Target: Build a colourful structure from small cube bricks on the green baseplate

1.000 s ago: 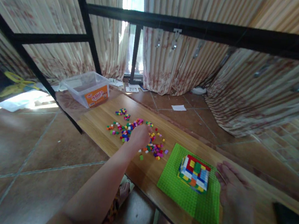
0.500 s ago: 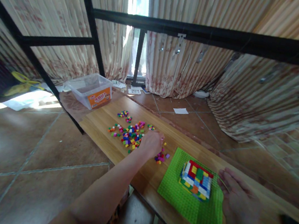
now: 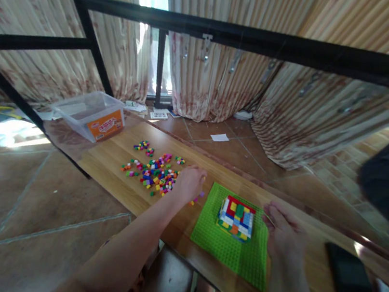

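Small coloured toy bricks (image 3: 156, 172) lie in a loose pile on the wooden table. My left hand (image 3: 189, 184) is over the right side of the pile, fingers pinched together and pointing down; whatever lies between the fingertips is too small to make out. A green studded baseplate (image 3: 225, 254) is to the right of the pile. On it stands a low block (image 3: 237, 218) built from red, white, blue, yellow, green and orange bricks. My right hand (image 3: 282, 227) has its fingers closed at the baseplate's far right corner, beside the built block.
A clear plastic box (image 3: 88, 113) with an orange label stands at the table's far left end. A dark flat object (image 3: 349, 286) lies at the right. Black metal bars (image 3: 233, 30) cross before the curtains. White paper (image 3: 219, 137) lies on the tiled floor.
My left hand has moved right across the pile, uncovering bricks at its middle. My right hand stays at the baseplate. The view has shifted, bringing more of the dark object into sight.
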Available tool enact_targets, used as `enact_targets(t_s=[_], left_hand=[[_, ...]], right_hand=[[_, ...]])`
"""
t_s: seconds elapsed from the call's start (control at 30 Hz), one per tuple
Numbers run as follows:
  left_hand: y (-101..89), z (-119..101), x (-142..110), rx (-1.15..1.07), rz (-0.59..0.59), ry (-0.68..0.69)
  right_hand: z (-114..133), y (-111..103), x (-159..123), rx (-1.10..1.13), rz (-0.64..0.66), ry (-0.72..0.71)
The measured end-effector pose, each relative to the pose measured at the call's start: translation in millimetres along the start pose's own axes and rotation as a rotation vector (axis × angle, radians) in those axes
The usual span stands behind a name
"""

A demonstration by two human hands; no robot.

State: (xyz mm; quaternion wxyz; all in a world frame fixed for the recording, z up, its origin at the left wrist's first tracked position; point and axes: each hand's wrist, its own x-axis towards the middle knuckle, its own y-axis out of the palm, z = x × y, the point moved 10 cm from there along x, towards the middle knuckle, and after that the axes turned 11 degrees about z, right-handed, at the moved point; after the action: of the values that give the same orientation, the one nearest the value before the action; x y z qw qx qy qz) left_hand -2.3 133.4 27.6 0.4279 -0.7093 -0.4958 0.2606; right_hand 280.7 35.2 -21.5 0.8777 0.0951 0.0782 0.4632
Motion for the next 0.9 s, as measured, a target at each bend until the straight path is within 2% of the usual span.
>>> enact_targets(t_s=[0.13,0.23,0.4,0.47,0.57,0.77,0.9], left_hand=[[-0.7,-27,-9,-0.311,0.021,0.11],[11.1,-47,-14,-0.526,0.069,0.179],[30.4,-69,-16,-0.785,0.163,0.23],[32.1,-73,-17,-0.808,0.174,0.223],[30.4,-77,-19,-0.744,0.172,0.232],[26.6,-84,-24,-0.613,0.122,0.298],[27.0,-89,-25,-0.558,0.128,0.312]], right_hand=[[23,12,-8,-0.095,0.054,-0.144],[38,34,-20,-0.242,0.187,-0.233],[43,71,-41,-0.443,0.419,-0.31],[43,81,-46,-0.48,0.485,-0.335],[43,86,-49,-0.506,0.512,-0.336],[34,84,-47,-0.488,0.511,-0.262],[31,79,-44,-0.499,0.506,-0.24]])
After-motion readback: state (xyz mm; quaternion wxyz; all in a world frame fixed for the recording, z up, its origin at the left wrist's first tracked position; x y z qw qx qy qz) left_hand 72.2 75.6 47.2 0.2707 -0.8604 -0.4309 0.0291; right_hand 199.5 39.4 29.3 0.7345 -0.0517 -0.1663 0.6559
